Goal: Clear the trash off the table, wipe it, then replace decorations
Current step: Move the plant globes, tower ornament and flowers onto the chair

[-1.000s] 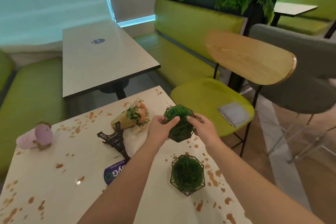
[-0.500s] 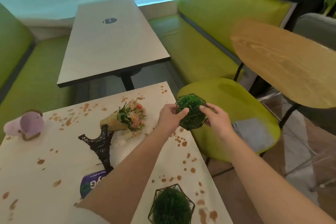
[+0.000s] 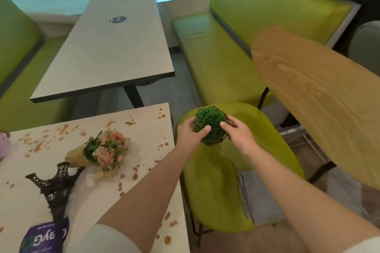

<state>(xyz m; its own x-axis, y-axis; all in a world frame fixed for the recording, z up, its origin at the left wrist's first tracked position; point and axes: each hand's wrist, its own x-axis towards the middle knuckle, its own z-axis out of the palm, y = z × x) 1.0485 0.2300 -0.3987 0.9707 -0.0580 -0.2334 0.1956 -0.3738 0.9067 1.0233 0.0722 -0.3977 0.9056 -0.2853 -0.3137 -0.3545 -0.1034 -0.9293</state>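
My left hand [image 3: 190, 132] and my right hand [image 3: 238, 133] both grip a green grass ball in a black wire cage [image 3: 210, 127], held over the green chair seat [image 3: 211, 187] just right of the table. The white table [image 3: 24, 209] is spattered with brown stains. On it lie a small bouquet in brown paper [image 3: 102, 151], a black Eiffel Tower model [image 3: 55, 189] tipped over, and a purple wrapper [image 3: 44, 239] at the near edge. A pink object [image 3: 3, 144] shows at the far left edge.
A grey cloth [image 3: 261, 197] lies on the chair seat near my right forearm. The chair's wooden backrest [image 3: 320, 96] stands to the right. Another table [image 3: 115, 47] sits behind, with green benches [image 3: 222, 51] on both sides.
Both hands carried the caged grass ball rightward off the table to above the chair seat. The view shifted, and the second grass ball on the table dropped out of sight.
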